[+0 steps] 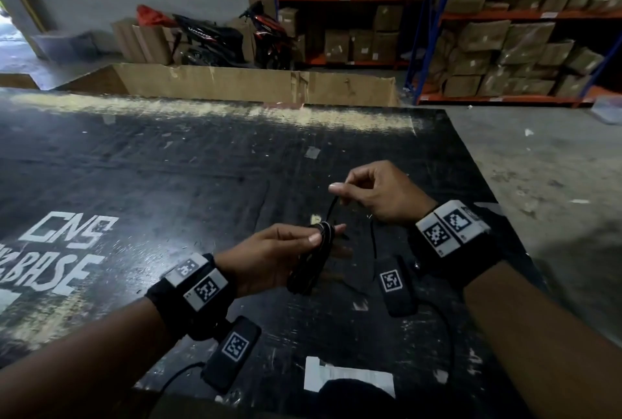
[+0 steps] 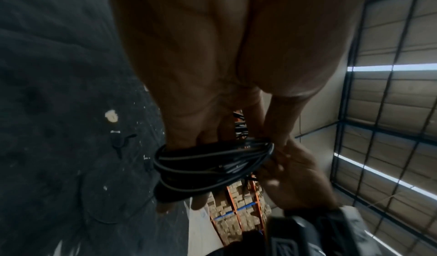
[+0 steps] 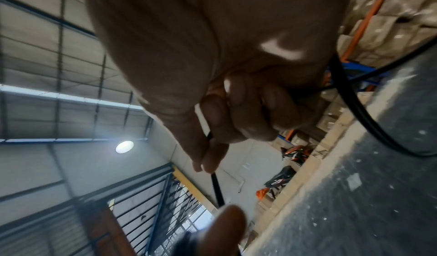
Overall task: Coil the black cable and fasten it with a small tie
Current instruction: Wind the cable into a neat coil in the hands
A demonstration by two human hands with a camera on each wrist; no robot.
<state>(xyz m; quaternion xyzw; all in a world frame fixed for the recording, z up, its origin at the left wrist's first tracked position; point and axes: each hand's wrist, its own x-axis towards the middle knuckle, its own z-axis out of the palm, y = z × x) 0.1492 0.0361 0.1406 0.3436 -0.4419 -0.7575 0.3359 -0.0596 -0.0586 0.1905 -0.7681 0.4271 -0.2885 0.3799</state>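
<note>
Black table (image 1: 175,162) with painted white letters lies under both hands. Left hand (image 1: 269,258) grips the coiled cable (image 1: 311,267) above it, thumb pressing the loops. Right hand (image 1: 377,194) pinches the cable's free end, held just beyond the coil.

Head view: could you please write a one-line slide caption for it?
Over a scuffed black table, the left hand grips the coiled black cable while the right hand pinches its loose strand.
</note>
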